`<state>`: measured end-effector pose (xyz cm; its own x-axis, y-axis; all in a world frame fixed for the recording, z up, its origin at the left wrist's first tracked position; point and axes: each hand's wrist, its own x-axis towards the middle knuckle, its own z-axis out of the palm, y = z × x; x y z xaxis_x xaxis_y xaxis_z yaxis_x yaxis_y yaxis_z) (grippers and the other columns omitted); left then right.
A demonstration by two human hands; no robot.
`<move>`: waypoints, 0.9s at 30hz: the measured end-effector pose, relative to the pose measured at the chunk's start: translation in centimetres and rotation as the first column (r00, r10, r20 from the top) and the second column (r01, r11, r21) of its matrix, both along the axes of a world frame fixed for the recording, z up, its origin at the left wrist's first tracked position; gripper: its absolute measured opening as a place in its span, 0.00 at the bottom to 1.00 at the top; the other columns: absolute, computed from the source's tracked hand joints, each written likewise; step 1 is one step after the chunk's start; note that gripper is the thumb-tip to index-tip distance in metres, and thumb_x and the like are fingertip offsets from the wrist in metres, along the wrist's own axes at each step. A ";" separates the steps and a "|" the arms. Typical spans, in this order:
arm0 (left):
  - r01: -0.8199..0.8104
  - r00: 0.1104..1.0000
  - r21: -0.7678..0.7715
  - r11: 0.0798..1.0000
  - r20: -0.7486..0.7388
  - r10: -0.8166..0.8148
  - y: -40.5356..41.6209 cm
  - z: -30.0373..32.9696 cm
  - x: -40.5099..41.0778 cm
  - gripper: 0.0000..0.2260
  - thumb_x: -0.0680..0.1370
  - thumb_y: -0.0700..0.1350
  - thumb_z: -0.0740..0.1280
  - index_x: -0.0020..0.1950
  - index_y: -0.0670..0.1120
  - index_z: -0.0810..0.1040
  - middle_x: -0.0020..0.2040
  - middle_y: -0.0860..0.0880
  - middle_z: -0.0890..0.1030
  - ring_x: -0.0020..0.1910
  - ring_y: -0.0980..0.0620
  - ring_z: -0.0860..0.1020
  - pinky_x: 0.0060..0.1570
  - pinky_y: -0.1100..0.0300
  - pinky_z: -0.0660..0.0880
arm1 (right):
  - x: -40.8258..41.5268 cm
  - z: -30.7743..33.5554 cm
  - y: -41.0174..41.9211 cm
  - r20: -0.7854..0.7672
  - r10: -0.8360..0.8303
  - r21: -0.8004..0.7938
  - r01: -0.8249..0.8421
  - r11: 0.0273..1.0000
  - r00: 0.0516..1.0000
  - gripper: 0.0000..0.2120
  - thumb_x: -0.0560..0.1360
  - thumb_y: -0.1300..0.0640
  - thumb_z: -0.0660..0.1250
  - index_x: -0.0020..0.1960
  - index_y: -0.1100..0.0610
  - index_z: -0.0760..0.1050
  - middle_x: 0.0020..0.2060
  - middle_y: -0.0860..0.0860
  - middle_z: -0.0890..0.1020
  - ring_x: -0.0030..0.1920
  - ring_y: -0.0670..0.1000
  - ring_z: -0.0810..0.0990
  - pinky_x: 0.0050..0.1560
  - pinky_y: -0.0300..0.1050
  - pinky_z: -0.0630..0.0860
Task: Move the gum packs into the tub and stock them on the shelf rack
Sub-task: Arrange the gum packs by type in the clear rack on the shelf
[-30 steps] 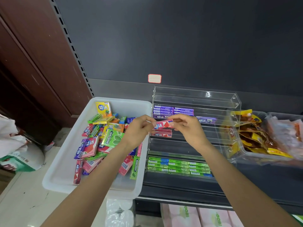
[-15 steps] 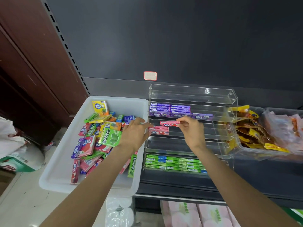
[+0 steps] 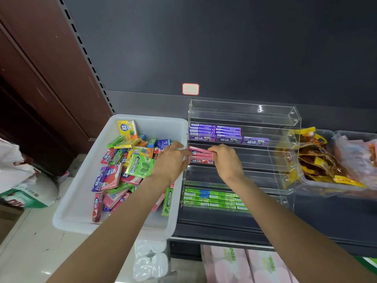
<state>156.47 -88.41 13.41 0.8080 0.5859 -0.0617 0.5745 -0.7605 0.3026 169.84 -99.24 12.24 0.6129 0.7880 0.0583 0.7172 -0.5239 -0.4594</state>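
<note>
Purple, pink and green gum packs are already stocked in the clear acrylic rack (image 3: 244,127), while many remain in the white tub (image 3: 81,201) beside it. A pink gum pack (image 3: 201,153) is pinched by the right hand (image 3: 226,162) on the rack's middle tier; the left hand (image 3: 170,162), fingers loosely spread, is pressed against the stack's left end.

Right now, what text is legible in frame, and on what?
"DOUBLEMINT": flat green pack in the tub.
"DOUBLEMINT": thin green pack by the tub's right wall.
"益达": yellow pack, purple packs in the rack.
Price tag, barcodes: unreadable.

Clear glossy acrylic rack (image 3: 244,119), matt white tub (image 3: 81,193)
</note>
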 end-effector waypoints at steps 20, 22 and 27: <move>0.070 0.995 0.124 0.990 -0.075 -0.061 0.1 -0.2 0.3 0.18 0.81 0.51 0.58 0.71 0.55 0.67 0.69 0.46 0.63 0.69 0.45 0.64 0.65 0.48 0.67 | 0.6 0.4 0.0 -0.145 0.049 0.049 -0.042 0.998 0.988 0.13 0.78 0.63 0.63 0.61 0.60 0.77 0.56 0.56 0.81 0.55 0.53 0.80 0.60 0.46 0.75; 0.064 0.997 0.116 0.991 -0.054 -0.058 0.2 -0.4 0.2 0.18 0.81 0.51 0.58 0.72 0.55 0.65 0.69 0.46 0.64 0.68 0.45 0.65 0.65 0.49 0.68 | 0.7 0.5 -0.2 -0.154 0.077 0.049 -0.070 0.996 0.985 0.13 0.78 0.61 0.63 0.61 0.59 0.78 0.56 0.55 0.81 0.54 0.52 0.80 0.59 0.45 0.75; 0.046 0.997 0.141 0.989 -0.060 -0.038 -0.2 -0.8 0.5 0.19 0.81 0.50 0.59 0.72 0.54 0.65 0.70 0.46 0.62 0.69 0.45 0.63 0.66 0.48 0.67 | 0.9 1.0 -0.1 -0.148 0.102 0.000 -0.103 0.995 0.984 0.13 0.78 0.60 0.63 0.62 0.59 0.77 0.56 0.56 0.80 0.55 0.53 0.79 0.60 0.47 0.75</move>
